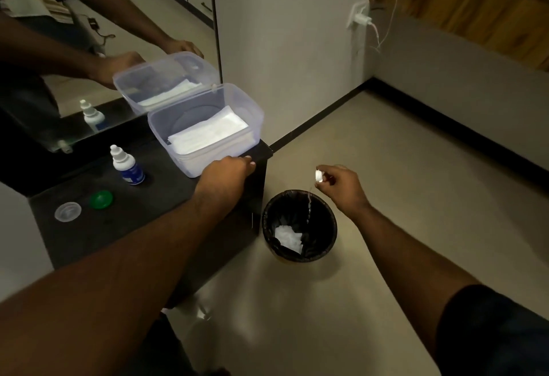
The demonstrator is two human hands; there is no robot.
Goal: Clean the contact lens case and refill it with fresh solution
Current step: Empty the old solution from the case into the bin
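White plastic contact lens case [319, 176] is being pinched in the right hand [341, 188], tilted directly above the black lined waste bin [299, 225], liquid trickling in. Left hand [227, 175] is resting relaxed on the dark counter [118, 227], nearer the blue-labelled solution bottle [127, 166].

I've got the lens case [319, 176] pinched in my right hand [341, 189], tipped above the black bin [299, 225], and a thin stream of liquid [309, 209] is running down into it. On the dark counter, the solution bottle [128, 166] stands upright, capped. Nearer me lie two caps apart, green [101, 199] and clear [68, 211].
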